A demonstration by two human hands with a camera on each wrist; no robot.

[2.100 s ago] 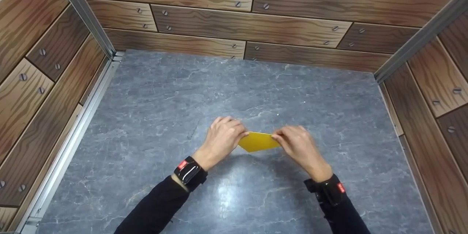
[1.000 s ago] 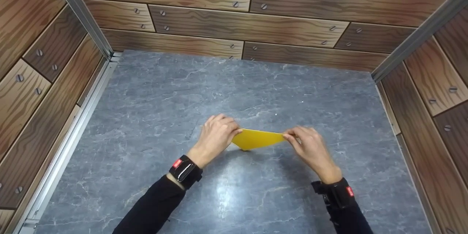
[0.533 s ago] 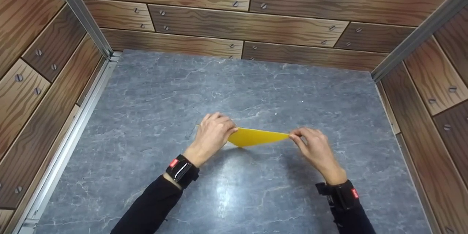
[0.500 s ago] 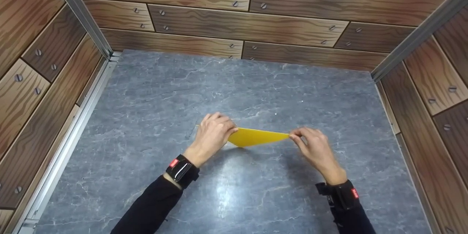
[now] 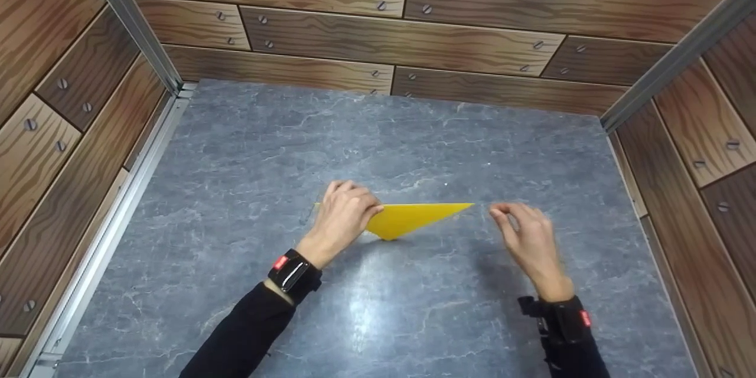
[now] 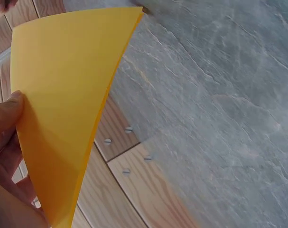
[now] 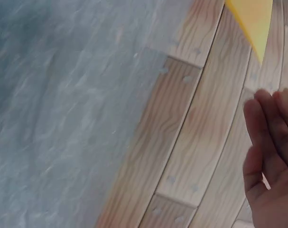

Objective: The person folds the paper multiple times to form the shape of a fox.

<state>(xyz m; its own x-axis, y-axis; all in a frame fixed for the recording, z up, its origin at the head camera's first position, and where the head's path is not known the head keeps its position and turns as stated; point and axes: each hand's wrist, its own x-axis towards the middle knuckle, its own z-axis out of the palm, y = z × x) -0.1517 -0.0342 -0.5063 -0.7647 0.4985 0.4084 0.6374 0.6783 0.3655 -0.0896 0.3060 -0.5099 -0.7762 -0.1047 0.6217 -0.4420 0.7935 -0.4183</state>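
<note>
A sheet of yellow paper (image 5: 413,218), folded into a triangle, is held up over the grey marbled surface in the head view. My left hand (image 5: 344,217) pinches its upper edge between thumb and fingers and covers its left part. From the left wrist, the folded paper (image 6: 70,80) shows one broad face and a doubled edge, with the thumb (image 6: 11,109) on its side. My right hand (image 5: 528,239) is just beyond the pointed right corner, apart from it. In the right wrist view, loosely bent fingers (image 7: 269,123) hold nothing, and the paper's tip (image 7: 257,38) is above them.
The grey marbled work surface (image 5: 295,130) is bounded by wood-print panels at the back (image 5: 331,29), left (image 5: 53,130) and right (image 5: 697,147). Metal profiles (image 5: 127,18) stand at the back corners. A bright reflection lies on the surface below the paper.
My right hand slid rightward along the paper's upper edge, then let go of its corner and moved off to the right. The left hand shifted slightly left, still pinching it.
</note>
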